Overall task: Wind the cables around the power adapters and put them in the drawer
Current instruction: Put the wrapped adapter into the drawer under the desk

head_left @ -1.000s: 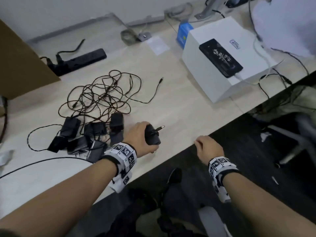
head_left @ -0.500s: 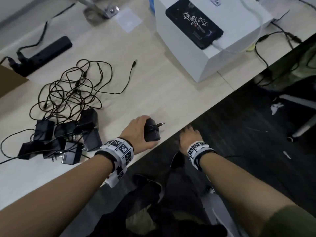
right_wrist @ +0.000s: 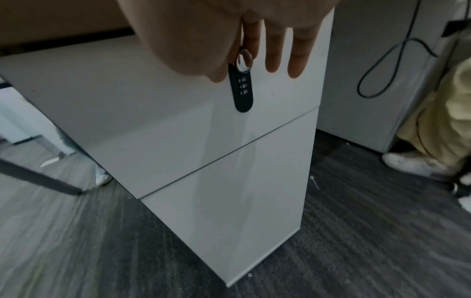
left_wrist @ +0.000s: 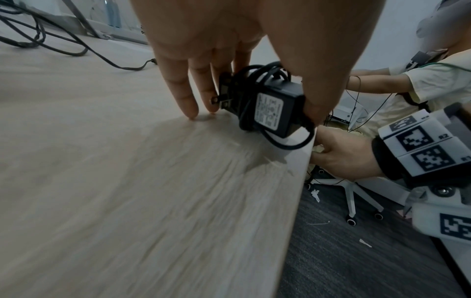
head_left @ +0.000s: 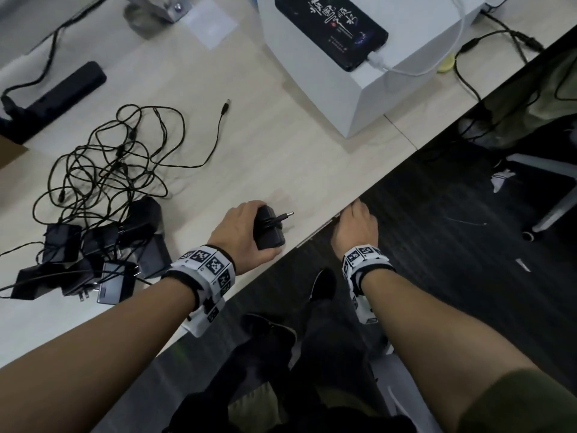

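Bare desk (head_left: 281, 157) lies open between the tangled cables (head_left: 115, 160) and the white box (head_left: 359, 98), which blocks the far side.

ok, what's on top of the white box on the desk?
A black phone lies flat on the white box, screen up, with a white cable plugged into its near end. The box's far part is out of frame, so anything there can't be seen.

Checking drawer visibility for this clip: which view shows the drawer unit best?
The right wrist view: the white drawer unit fills it, fronts shut, right hand at the black combination lock. The head view hides it under the desk; the left wrist view shows none of it.
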